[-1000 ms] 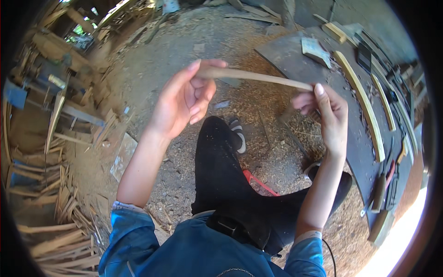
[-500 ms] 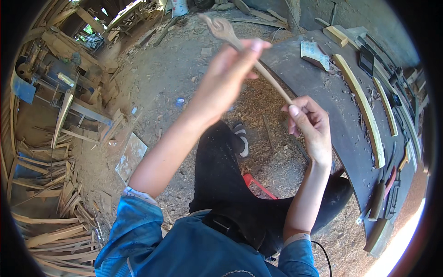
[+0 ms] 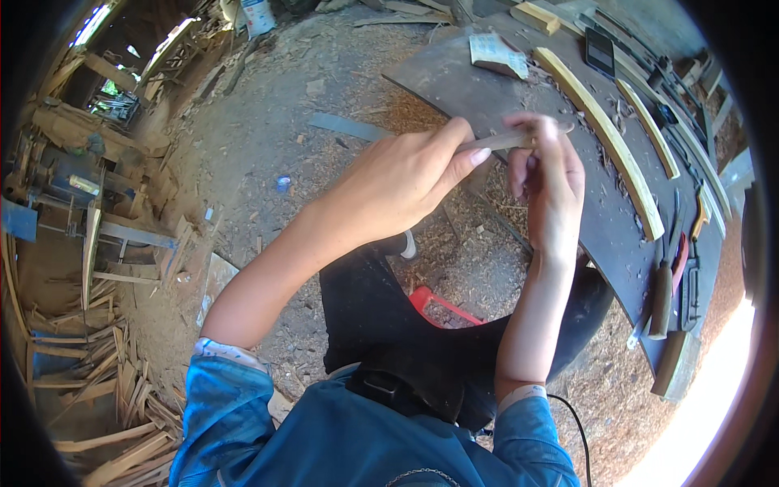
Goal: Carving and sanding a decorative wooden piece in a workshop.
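Note:
A slim carved wooden stick is held between my hands above the near left edge of the dark work board. My left hand is closed round it, thumb along its side. At the other end, the bent fingers of my right hand pinch it, blurred by motion. Its tip shows just past those fingers; the carved detail cannot be made out. Beyond my left hand lies a pale bluish-grey strip; I cannot tell whether it is held or in the background.
The dark board carries a folded sheet, a long curved wooden strip, a shorter strip, a phone and a wooden-handled tool. A red object is near my legs. Wood offcuts are heaped at left.
My left hand has come down and turned over; my right hand has risen. The stick has swung from a steep slant to nearly level. The view has shifted slightly.

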Tool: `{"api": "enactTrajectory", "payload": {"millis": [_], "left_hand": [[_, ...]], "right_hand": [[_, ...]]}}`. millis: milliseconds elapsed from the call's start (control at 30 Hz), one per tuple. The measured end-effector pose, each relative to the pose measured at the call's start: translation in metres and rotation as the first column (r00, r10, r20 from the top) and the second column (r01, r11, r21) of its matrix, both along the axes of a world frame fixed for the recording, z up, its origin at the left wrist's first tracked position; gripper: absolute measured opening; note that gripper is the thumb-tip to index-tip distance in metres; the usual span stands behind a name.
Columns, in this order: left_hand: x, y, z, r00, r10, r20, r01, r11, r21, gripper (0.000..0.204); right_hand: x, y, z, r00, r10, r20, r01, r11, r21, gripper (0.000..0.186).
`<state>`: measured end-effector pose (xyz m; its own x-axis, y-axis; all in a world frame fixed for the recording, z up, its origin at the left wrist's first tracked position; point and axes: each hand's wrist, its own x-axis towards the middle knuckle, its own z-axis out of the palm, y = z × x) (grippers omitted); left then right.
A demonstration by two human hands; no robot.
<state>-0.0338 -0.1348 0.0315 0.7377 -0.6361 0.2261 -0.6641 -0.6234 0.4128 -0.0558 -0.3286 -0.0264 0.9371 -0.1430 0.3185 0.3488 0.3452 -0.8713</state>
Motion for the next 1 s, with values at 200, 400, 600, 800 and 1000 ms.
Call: {"api": "enactTrajectory", "payload": {"millis": [200, 400, 600, 800, 1000], "left_hand": [[0.008, 0.042, 0.003, 0.987, 0.083, -0.136, -0.069, 0.992, 0.101, 0.044], [0.02, 0.078, 0.006, 0.951, 0.231, 0.207, -0.205, 0.969, -0.139, 0.037], [0.022, -0.008, 0.011, 0.878, -0.126, 0.461, 0.132, 0.991, 0.018, 0.032], [0.018, -0.019, 0.004, 0.938, -0.182, 0.295, 0.131, 0.974, 0.184, 0.022], [0.026, 0.04, 0.006, 0.959, -0.123, 0.256, 0.095, 0.988, 0.119, 0.027]], "right_hand": [[-0.005, -0.036, 0.001, 0.89, -0.452, -0.055, 0.456, 0.883, 0.109, 0.038], [-0.003, -0.044, 0.0, 0.876, -0.481, -0.036, 0.481, 0.867, 0.126, 0.033], [-0.005, -0.008, 0.004, 0.964, -0.264, 0.014, 0.264, 0.964, -0.009, 0.039], [-0.005, 0.002, 0.003, 0.975, -0.217, -0.046, 0.218, 0.976, 0.019, 0.042], [-0.004, -0.04, -0.001, 0.917, -0.4, -0.003, 0.395, 0.904, 0.166, 0.042]]}}
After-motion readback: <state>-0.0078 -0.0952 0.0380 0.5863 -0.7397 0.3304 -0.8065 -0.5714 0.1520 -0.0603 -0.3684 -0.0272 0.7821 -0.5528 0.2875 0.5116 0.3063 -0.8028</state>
